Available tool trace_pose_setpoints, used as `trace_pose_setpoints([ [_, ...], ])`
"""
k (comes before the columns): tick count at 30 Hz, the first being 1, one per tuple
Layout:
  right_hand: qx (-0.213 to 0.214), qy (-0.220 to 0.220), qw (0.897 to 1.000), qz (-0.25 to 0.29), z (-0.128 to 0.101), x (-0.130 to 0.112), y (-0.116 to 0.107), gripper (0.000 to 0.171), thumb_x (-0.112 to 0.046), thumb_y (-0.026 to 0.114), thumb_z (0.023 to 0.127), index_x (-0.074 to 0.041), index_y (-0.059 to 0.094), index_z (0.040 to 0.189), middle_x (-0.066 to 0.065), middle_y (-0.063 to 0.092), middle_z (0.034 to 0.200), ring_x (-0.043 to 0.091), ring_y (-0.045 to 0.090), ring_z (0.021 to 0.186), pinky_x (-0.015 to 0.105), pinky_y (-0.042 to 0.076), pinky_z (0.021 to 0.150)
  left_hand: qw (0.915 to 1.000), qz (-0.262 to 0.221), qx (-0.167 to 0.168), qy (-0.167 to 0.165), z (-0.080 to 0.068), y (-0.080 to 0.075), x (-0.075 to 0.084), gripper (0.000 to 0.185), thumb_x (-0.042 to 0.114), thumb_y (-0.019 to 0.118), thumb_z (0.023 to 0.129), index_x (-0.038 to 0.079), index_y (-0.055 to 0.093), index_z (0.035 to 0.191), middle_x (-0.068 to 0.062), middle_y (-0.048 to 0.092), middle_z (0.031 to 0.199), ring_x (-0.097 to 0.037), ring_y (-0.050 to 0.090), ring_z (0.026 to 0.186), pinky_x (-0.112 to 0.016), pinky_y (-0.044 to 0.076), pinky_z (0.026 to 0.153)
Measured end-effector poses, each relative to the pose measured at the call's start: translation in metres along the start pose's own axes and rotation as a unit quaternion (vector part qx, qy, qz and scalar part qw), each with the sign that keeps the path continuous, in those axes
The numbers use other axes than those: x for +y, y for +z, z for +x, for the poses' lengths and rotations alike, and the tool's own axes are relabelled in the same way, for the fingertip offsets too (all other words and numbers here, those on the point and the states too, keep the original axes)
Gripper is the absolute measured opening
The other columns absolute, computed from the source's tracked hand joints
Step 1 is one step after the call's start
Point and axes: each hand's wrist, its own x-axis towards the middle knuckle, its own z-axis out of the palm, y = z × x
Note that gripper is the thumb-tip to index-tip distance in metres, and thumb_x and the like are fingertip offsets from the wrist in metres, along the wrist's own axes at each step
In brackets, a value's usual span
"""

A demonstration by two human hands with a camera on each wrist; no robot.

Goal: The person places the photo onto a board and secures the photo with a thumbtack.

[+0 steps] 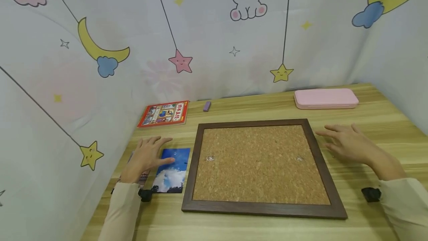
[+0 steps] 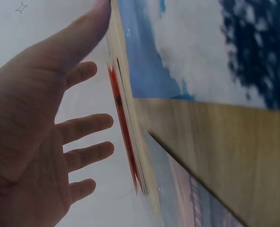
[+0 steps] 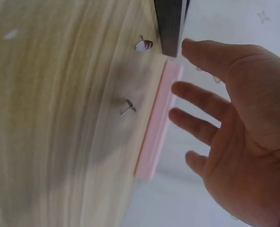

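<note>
A cork board point(image 1: 260, 166) in a dark brown frame lies flat on the table between the hands. To its left my left hand point(image 1: 145, 157) is held over two photos, fingers spread and holding nothing. One photo point(image 1: 168, 177) shows blue sky and white cloud; the other, a pinkish photo point(image 2: 191, 194), is partly covered by the hand in the head view. On the board's right, my right hand point(image 1: 351, 144) hovers with loosely bent fingers, nothing in it. Beneath it, the right wrist view shows a thumbtack point(image 3: 143, 45) and a second tack point(image 3: 129, 107) on the wood.
A red book point(image 1: 164, 113) lies at the back left, with a small purple block point(image 1: 207, 106) to its right. The pink case point(image 1: 326, 98) sits at the back right. Patterned white cloth point(image 1: 214, 32) hangs behind the table and along its left side.
</note>
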Motion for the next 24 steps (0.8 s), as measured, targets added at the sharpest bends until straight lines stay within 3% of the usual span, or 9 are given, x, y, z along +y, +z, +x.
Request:
trace_pose_setpoints([
  [5,0.008,-0.036,0.999,0.000,-0.007,0.004,0.003,0.028,-0.015,0.064,0.080,-0.014,0.064,0.108,0.020,0.055,0.115,0.042,0.049,0.104,0.068,0.016,0.087,0.9999,0.001,-0.016,0.007,-0.003,0.002,-0.002,0.081,0.061,0.062,0.069,0.023,0.037,0.135,-0.018,0.042,0.132,-0.044,0.036,0.119,-0.062,0.016,0.097],
  [12,-0.009,-0.035,0.999,0.018,-0.016,0.000,-0.001,0.018,-0.012,0.068,0.075,-0.020,0.069,0.091,0.003,0.062,0.099,0.029,0.057,0.094,0.067,0.012,0.091,0.9993,-0.009,-0.034,0.015,-0.005,0.003,-0.005,0.083,0.055,0.066,0.070,0.011,0.038,0.134,-0.022,0.043,0.129,-0.043,0.043,0.114,-0.057,0.032,0.090],
  [16,-0.017,-0.024,0.999,0.032,-0.018,-0.001,-0.002,0.017,-0.013,0.070,0.073,-0.023,0.069,0.088,-0.005,0.063,0.092,0.024,0.057,0.090,0.066,0.013,0.092,0.9988,-0.014,-0.045,0.011,-0.006,0.003,-0.006,0.081,0.052,0.068,0.069,0.007,0.042,0.131,-0.022,0.043,0.130,-0.042,0.042,0.115,-0.056,0.033,0.090],
  [19,-0.028,-0.020,0.998,0.048,-0.019,0.000,-0.002,0.016,-0.013,0.070,0.074,-0.023,0.069,0.086,-0.007,0.062,0.090,0.024,0.057,0.090,0.066,0.006,0.094,0.9986,-0.022,-0.045,0.017,-0.005,0.003,-0.006,0.075,0.051,0.069,0.069,0.007,0.048,0.126,-0.021,0.044,0.128,-0.041,0.042,0.114,-0.056,0.033,0.089],
  [24,-0.040,-0.013,0.997,0.058,-0.019,0.003,-0.002,0.018,-0.012,0.071,0.072,-0.027,0.065,0.080,-0.012,0.060,0.085,0.017,0.057,0.084,0.065,0.008,0.094,0.9977,-0.044,-0.050,0.010,-0.004,0.003,-0.008,0.070,0.052,0.071,0.066,0.009,0.052,0.118,-0.018,0.047,0.123,-0.039,0.044,0.112,-0.055,0.035,0.088],
])
